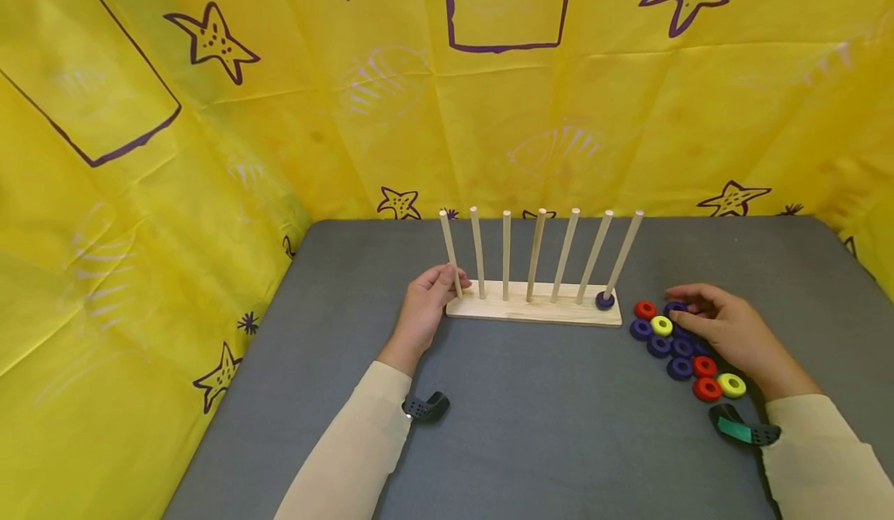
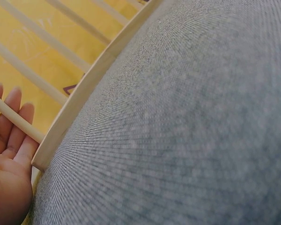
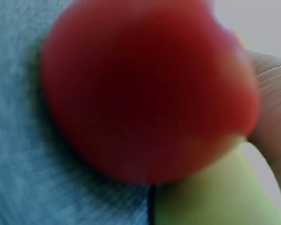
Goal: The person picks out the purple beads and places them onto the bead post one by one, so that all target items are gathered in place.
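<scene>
A wooden stand carries a row of several upright pegs, with one purple ring at the foot of the rightmost peg. My left hand holds the leftmost peg near its foot; in the left wrist view its fingers lie behind that peg. My right hand is over a group of rings right of the stand, thumb and fingertips pinching a purple ring at the group's far side. A red ring and a yellow-green ring fill the right wrist view, blurred, hiding the fingertips.
Loose red, yellow and purple rings, among them a red ring and a yellow ring, lie close together near the right wrist. Grey cloth covers the table. A yellow patterned curtain hangs behind and beside it.
</scene>
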A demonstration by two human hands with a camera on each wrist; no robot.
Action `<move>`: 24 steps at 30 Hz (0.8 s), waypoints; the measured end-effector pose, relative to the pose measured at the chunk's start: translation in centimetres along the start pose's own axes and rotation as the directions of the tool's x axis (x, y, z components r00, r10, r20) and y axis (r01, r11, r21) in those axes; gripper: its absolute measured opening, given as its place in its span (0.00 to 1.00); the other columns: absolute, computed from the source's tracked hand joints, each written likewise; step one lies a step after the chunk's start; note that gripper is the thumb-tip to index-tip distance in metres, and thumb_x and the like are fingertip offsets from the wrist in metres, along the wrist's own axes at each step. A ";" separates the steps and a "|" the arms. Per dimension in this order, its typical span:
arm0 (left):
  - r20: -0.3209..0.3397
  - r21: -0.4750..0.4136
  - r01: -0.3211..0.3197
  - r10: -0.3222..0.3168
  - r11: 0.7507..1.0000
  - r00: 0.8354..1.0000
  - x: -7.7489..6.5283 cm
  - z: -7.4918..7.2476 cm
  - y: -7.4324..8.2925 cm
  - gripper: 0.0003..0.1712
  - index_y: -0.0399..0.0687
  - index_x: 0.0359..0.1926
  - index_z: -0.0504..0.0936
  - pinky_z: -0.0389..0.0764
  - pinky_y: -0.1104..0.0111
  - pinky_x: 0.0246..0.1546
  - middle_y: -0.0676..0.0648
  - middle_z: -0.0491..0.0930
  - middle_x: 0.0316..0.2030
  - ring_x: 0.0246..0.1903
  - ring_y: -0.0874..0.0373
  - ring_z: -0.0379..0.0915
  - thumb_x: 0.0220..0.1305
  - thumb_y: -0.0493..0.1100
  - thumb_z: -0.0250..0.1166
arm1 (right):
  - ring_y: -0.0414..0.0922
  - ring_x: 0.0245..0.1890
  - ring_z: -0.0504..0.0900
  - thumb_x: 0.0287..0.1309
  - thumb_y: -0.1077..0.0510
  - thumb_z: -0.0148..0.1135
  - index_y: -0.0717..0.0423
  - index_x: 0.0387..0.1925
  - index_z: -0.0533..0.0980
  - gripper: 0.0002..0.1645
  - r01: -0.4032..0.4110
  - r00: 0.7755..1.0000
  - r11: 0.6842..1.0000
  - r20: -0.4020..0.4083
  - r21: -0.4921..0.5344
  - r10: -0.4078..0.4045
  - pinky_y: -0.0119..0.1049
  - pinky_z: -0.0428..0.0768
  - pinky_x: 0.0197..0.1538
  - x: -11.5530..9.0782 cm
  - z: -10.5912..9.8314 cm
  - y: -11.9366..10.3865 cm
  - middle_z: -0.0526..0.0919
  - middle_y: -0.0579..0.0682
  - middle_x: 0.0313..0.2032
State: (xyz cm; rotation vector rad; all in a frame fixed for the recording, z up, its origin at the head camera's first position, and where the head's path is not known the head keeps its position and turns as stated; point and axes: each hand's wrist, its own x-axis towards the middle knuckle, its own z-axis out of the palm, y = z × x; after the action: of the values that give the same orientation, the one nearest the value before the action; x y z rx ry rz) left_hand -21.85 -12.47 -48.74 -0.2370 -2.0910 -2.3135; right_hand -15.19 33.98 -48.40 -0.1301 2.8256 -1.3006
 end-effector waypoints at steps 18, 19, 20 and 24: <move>-0.002 0.023 0.004 -0.004 1.000 1.000 -0.1 -0.1 0.0 0.22 0.28 0.52 0.85 0.81 0.56 0.61 0.39 0.88 0.44 0.51 0.50 0.85 0.86 0.48 0.59 | 0.41 0.41 0.75 0.78 0.55 0.69 0.66 0.63 0.80 0.22 0.013 0.998 1.000 -0.058 -0.008 -0.014 0.26 0.75 0.38 0.2 0.4 -0.6 0.82 0.60 0.51; -0.002 0.025 0.005 -0.005 1.000 1.000 -0.1 -0.1 0.0 0.22 0.28 0.52 0.85 0.81 0.57 0.61 0.39 0.88 0.44 0.51 0.50 0.85 0.86 0.48 0.59 | 0.42 0.40 0.75 0.78 0.54 0.68 0.66 0.63 0.80 0.22 0.007 0.998 1.000 -0.070 -0.013 -0.008 0.27 0.75 0.38 0.2 0.4 -0.6 0.83 0.60 0.49; 0.000 0.026 0.005 -0.005 1.000 1.000 -0.1 -0.1 0.0 0.22 0.28 0.53 0.85 0.81 0.57 0.60 0.39 0.88 0.44 0.51 0.50 0.85 0.86 0.48 0.60 | 0.43 0.39 0.75 0.79 0.53 0.68 0.65 0.63 0.80 0.23 -0.002 0.997 1.000 -0.084 -0.017 0.000 0.27 0.75 0.37 0.2 0.4 -0.7 0.83 0.59 0.48; 0.002 0.031 0.000 0.000 1.000 1.000 -0.1 -0.1 0.0 0.23 0.26 0.54 0.84 0.81 0.57 0.61 0.39 0.88 0.45 0.52 0.49 0.85 0.86 0.47 0.60 | 0.44 0.39 0.76 0.79 0.48 0.67 0.63 0.64 0.80 0.25 -0.032 0.992 0.999 -0.124 -0.026 0.028 0.28 0.75 0.37 0.2 0.3 -0.8 0.84 0.60 0.48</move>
State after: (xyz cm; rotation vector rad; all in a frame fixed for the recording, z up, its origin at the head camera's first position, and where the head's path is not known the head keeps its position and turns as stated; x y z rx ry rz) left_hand -21.80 -12.54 -48.75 -0.2383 -2.1255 -2.2801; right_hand -15.32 33.18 -47.98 -0.0075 2.9367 -1.3080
